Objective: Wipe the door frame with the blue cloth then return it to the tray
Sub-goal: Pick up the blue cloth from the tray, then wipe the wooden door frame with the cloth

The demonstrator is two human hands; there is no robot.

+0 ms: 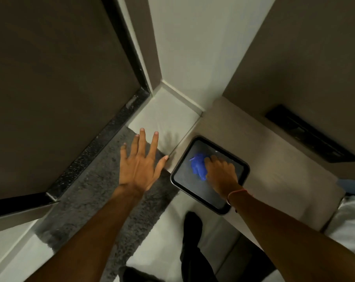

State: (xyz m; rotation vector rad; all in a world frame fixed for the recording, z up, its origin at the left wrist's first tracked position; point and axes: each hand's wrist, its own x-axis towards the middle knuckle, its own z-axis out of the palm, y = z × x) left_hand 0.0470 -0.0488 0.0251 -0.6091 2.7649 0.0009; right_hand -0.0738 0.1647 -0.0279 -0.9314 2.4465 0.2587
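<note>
1. Crumpled blue cloth point(198, 165), lying in a dark rounded-square tray point(184, 181) on a pale wooden ledge point(274, 180).
2. Right hand point(221, 173), fingers curled onto the cloth.
3. Left hand point(141, 164), fingers spread, above a grey shaggy mat point(91, 192).
4. Dark door frame point(129, 49), upper left.

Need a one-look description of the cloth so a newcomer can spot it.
Find the beige ledge to the right of the dark door; a dark rounded-corner tray sits on it. The blue cloth lies crumpled inside, under the right hand's fingers. It is the only vivid blue thing in view.
</note>
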